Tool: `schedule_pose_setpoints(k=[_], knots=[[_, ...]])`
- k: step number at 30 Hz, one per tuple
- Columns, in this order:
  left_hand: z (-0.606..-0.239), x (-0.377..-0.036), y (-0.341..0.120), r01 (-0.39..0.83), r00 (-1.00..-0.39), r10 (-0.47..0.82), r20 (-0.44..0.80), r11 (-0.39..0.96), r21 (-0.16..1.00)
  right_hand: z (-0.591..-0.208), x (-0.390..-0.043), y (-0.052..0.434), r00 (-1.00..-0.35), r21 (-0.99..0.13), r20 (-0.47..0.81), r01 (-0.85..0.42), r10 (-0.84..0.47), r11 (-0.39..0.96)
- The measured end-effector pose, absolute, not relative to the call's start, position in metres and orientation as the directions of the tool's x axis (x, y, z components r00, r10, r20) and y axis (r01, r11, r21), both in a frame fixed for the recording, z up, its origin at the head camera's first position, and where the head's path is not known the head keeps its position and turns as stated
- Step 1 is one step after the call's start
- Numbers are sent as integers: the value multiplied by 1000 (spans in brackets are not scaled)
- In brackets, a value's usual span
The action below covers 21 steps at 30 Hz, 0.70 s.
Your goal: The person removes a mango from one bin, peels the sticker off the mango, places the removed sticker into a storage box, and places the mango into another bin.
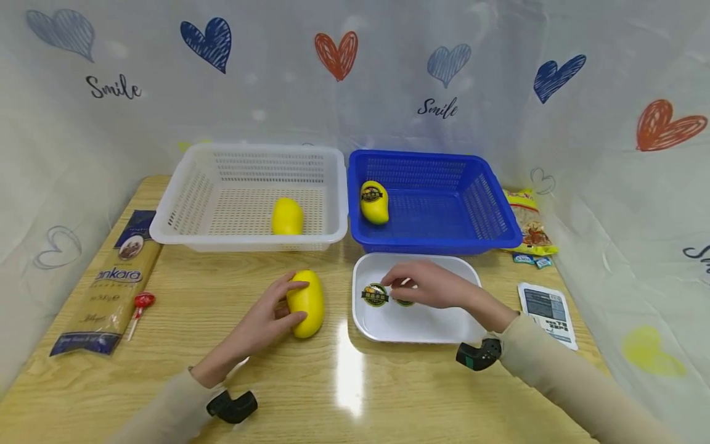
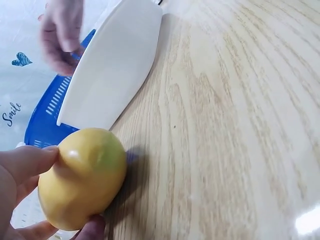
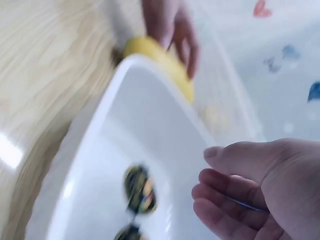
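In the head view, the left hand (image 1: 266, 317) grips a yellow mango (image 1: 306, 303) lying on the surface, while the right hand (image 1: 429, 285) pinches a sticker over the white tray (image 1: 438, 327). In the left wrist view, fingers (image 2: 30, 162) curl round the mango. The right wrist view is blurred; a second sticker (image 3: 139, 189) lies in the tray. The pinched sticker could fold onto itself or cling to a fingertip.

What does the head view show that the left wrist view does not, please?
Only the head view shows the white slatted plastic basket holding a yellow mango, the stickered yellow mango in the blue basket, the round dark stickers in the tray, and the long pasta packet. Only the left wrist view shows the fingertips pressing the fruit up close. Both share the left hand holding the yellow mango on the table, the white plastic tray, the blue slatted plastic basket and the right hand.
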<state>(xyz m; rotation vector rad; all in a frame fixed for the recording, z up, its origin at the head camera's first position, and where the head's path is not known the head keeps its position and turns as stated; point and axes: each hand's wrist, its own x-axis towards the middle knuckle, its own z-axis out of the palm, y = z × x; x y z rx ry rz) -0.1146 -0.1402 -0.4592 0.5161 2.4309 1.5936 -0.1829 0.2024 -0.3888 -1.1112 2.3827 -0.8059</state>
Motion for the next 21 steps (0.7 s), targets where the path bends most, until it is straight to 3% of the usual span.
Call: schedule_pose_setpoints(k=[4,9,13,21], knots=[[-460,-113,-137,157,-940,340,31,351,923,-369,-177,170,-590,-657,-63,-583,-805,478],[-461,-112,-135,118,-956,292,22,316,941,-369,-179,123,-516,-513,-30,-727,-856,456],[-456,-111,-141,162,-953,300,48,365,917,-379,-183,93,-496,-422,-84,-768,-864,482],[-406,-120,-199,156,-962,272,17,496,854,-393,-183,65,-491,-387,-158,-767,-857,511]])
